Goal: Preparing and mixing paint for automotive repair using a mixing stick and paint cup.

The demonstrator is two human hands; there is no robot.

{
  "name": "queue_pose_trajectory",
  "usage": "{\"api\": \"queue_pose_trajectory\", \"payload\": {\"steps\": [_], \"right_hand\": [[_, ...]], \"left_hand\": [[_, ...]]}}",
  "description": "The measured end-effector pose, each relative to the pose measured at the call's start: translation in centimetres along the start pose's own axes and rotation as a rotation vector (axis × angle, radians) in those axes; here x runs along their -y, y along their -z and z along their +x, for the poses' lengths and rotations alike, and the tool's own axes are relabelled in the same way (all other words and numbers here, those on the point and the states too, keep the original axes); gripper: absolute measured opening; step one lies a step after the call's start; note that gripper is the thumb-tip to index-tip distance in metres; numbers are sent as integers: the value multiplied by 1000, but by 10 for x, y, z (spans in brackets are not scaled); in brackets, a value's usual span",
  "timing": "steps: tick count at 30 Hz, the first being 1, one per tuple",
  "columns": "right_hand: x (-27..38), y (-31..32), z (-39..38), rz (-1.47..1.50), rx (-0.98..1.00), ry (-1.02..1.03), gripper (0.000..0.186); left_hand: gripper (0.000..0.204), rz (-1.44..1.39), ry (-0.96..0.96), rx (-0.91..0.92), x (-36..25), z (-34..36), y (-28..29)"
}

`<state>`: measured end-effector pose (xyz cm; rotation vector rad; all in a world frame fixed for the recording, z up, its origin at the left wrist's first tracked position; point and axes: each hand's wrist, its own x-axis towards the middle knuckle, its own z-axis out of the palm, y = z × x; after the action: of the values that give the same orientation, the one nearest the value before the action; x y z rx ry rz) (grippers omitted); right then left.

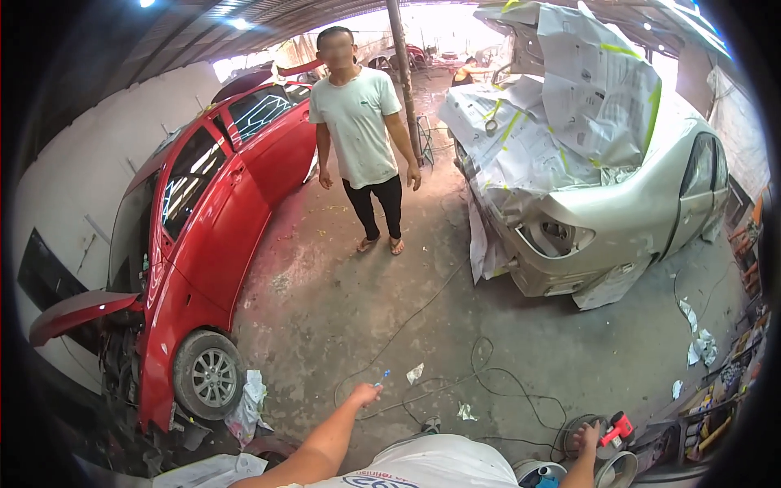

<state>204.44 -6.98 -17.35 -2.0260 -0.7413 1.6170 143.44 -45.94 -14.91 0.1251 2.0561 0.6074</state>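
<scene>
My left hand (366, 394) reaches forward over the concrete floor, closed on a small object with a blue tip (385, 376) that is too small to identify. My right hand (586, 436) is low at the right, its fingers apart and loosely bent, beside a red and black power tool (620, 426). Whether it touches that tool is unclear. Below and around it are a round metal tub (615, 470) and a white bucket (537, 473). A black cord (529, 395) loops across the floor between my hands, near a few paper scraps (415, 374).
A person (355, 134) in a white shirt stands ahead. A red car (209, 240) with open front is left; a silver car (687, 224) covered in masking paper is right. A post (404, 89), another person (462, 75) farther back, and tools (724, 398) along the right edge show.
</scene>
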Motion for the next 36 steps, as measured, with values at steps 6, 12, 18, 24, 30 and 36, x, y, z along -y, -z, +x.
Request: {"api": "queue_pose_trajectory", "payload": {"steps": [6, 12, 18, 24, 30, 36], "right_hand": [[-1, -39, -17, -176, 63, 66, 66], [-49, -37, -27, -389, 169, -104, 61], [-69, -1, -4, -293, 133, 140, 24], [-52, 53, 44, -101, -23, 83, 79], [-32, 117, 148, -234, -404, -190, 72], [-50, 190, 293, -387, -590, -108, 64]], "left_hand": [[35, 39, 47, 108, 42, 8, 2], [33, -66, 187, -11, 60, -1, 16], [29, 39, 146, -60, 67, 7, 4], [23, 235, 205, -157, 28, 5, -41], [24, 259, 377, 40, -68, -62, -125], [17, 309, 382, -150, -95, -94, -190]]}}
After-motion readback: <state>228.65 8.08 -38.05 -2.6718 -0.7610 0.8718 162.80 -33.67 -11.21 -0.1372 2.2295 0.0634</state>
